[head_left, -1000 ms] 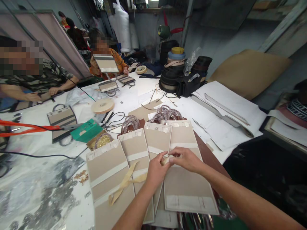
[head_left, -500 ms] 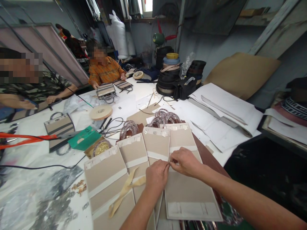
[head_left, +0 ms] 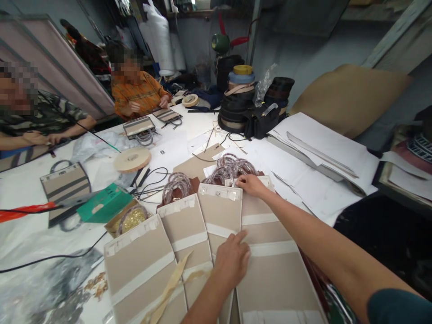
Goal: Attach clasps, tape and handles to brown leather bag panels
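Observation:
Several beige panels [head_left: 141,256] with white tape strips lie fanned out in front of me. My left hand [head_left: 233,260] rests on the right-hand panel [head_left: 283,274], fingers stretched out and holding nothing I can see. At that panel's top edge, the fingers of my right hand [head_left: 250,185] are pinched together; what sits between them is too small to make out. Just behind the edge are coiled, clear-wrapped brownish handles [head_left: 232,166], with another coil [head_left: 178,186] to their left. Yellowish strips [head_left: 172,285] lie across the left panels.
A green box lid [head_left: 104,202] and an open box of gold-coloured small parts [head_left: 133,220] stand left of the panels. Beyond are a tape roll [head_left: 132,159] and finished-looking striped pieces [head_left: 65,184]. Two co-workers sit at the far left. White sheets [head_left: 313,144] lie at right.
My hands were together at the middle of the right panel. The right hand has moved up to its top edge; the left has moved slightly down and its fingers have straightened.

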Tool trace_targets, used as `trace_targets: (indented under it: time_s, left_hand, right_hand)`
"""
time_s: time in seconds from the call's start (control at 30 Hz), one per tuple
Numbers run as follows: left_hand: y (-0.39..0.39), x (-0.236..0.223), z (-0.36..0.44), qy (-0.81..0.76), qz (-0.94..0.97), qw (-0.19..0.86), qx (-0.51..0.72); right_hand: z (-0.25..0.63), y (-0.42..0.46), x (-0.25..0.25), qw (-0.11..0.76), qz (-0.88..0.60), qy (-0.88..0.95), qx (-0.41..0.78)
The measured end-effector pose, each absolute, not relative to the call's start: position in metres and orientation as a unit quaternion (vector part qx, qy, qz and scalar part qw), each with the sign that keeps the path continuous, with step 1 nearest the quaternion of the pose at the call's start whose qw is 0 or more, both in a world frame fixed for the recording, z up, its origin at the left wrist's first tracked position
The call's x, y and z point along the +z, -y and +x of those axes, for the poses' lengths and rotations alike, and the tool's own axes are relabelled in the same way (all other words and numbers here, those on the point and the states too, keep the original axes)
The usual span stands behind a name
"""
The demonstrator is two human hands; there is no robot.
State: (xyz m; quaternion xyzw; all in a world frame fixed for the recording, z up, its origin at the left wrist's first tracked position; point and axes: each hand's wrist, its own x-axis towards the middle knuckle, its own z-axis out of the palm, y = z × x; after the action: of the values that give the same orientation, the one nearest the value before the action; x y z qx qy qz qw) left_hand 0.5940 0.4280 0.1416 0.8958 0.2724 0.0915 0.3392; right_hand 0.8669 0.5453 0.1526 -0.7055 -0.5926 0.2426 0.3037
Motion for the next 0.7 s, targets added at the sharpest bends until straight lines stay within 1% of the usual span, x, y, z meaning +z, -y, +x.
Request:
trace_targets:
  time_s: [0.13,0.27,0.53,0.7]
  left_hand:
    - [-0.428,0.124,0.586,-0.293,0.88,0.358,0.107]
    - [-0.426,0.115,0.582,-0.309,0.865,0.374,0.125]
    - [-0.421,0.113,0.583,-0.327,0.869,0.35,0.121]
    - [-0.419,0.109,0.583,-0.33,0.869,0.344,0.129]
  right_hand:
    - [0.858,-0.565,0.148,0.28,-0.684,0.616,0.273]
    - [0.857,-0.572,0.148,0.268,-0.679,0.625,0.277]
    - [0.854,-0.578,0.145,0.242,-0.696,0.623,0.265]
    - [0.849,-0.58,0.146,0.22,-0.706,0.63,0.237]
